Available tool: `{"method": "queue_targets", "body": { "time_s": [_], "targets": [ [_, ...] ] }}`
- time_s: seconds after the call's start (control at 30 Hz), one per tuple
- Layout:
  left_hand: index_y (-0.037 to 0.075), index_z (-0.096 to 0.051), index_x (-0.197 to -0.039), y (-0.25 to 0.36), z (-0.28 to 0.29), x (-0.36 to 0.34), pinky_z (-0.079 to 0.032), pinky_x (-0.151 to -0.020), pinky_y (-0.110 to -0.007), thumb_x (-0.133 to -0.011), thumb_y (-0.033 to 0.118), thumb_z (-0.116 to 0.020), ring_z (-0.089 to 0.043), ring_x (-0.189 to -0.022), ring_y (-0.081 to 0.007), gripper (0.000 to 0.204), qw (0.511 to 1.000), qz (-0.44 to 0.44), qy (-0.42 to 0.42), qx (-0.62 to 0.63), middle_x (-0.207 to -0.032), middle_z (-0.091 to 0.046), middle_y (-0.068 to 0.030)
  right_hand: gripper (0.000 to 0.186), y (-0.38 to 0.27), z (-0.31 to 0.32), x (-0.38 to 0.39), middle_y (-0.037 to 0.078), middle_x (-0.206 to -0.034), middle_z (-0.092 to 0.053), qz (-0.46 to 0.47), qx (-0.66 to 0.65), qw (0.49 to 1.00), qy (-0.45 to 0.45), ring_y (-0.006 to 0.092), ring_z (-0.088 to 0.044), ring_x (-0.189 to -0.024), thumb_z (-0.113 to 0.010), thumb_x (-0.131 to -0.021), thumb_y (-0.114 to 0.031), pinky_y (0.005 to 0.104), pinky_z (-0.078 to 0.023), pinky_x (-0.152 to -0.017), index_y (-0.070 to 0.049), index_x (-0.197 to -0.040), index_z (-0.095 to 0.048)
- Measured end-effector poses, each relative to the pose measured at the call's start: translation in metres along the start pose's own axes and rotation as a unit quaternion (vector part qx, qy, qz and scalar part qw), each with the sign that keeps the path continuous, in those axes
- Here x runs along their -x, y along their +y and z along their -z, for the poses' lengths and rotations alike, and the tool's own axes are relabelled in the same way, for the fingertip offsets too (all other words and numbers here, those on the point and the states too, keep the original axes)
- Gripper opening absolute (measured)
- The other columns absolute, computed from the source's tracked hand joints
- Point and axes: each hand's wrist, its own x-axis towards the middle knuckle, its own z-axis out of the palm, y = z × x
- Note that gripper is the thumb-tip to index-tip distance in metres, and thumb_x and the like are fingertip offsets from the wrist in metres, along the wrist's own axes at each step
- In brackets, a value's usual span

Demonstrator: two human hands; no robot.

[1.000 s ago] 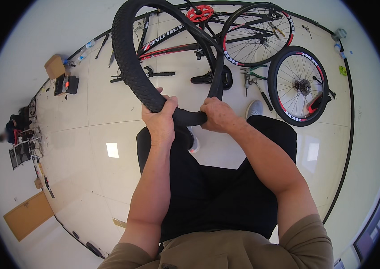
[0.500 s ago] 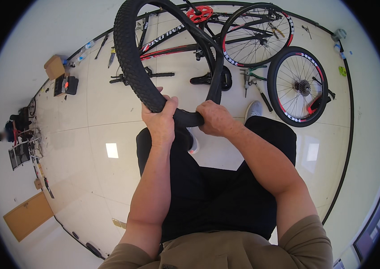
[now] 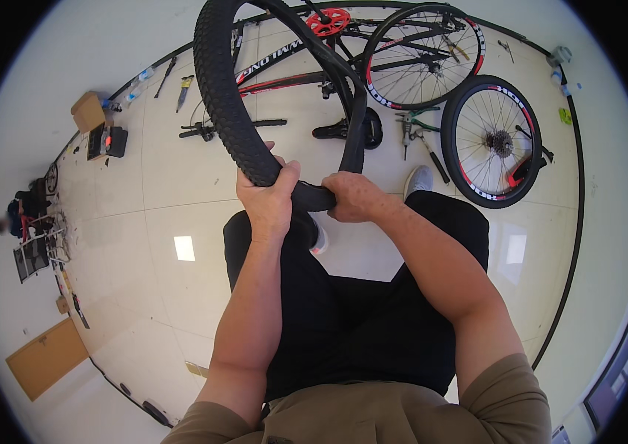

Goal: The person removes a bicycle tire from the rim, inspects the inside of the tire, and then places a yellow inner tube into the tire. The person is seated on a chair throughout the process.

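The bright floor shows glare; edges curve.

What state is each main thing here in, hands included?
Black knobbly rubber tire: off any wheel, held up.
Left bare hand: gripping the tire.
Right bare hand: gripping the tire.
Black, red bicycle frame: lying down.
Nearer black spoked wheel: lying down, own tire fitted.
Tan rectangular door: apparently shut.

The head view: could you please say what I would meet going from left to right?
Open brown cardboard box, yellow-handled tool, black knobbed rubber tyre in left hand and right hand, green-handled tool, black-tyred spoked wheel, small yellow-green item.
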Motion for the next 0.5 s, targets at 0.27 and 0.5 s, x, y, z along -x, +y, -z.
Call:
{"method": "queue_targets", "body": {
  "time_s": [0.27, 0.5],
  "targets": [
    [-0.005, -0.049, -0.132, -0.003, 0.005, -0.003, -0.051, -0.078, -0.031, -0.085, -0.003, -0.071, -0.063, -0.081, -0.0159, 0.052, 0.998, -0.01, -0.02, 0.058, -0.09, -0.062, -0.0072, 0.038, -0.009, 0.003, 0.011, 0.019, -0.095, -0.069, 0.049, -0.006, 0.997, 0.063, 0.0385, -0.067, -0.1, -0.082, -0.077, -0.032, 0.047, -0.054, -0.09, -0.003, -0.098, -0.069],
    [-0.006, -0.042, -0.139, -0.005, -0.004, -0.008, -0.053, -0.079, -0.033, -0.09, 0.003, -0.071, -0.064, -0.08, -0.0185, 0.058, 0.992, 0.012, 0.019, 0.127, -0.092, -0.063, -0.0088, 0.037, -0.019, 0.003, 0.004, 0.014, -0.086, -0.07, 0.061, 0.001, 0.988, 0.141, 0.0342, -0.069, -0.09, -0.077, -0.08, -0.041, 0.0471, -0.055, -0.078, -0.007, -0.091, -0.068]
  ]
}}
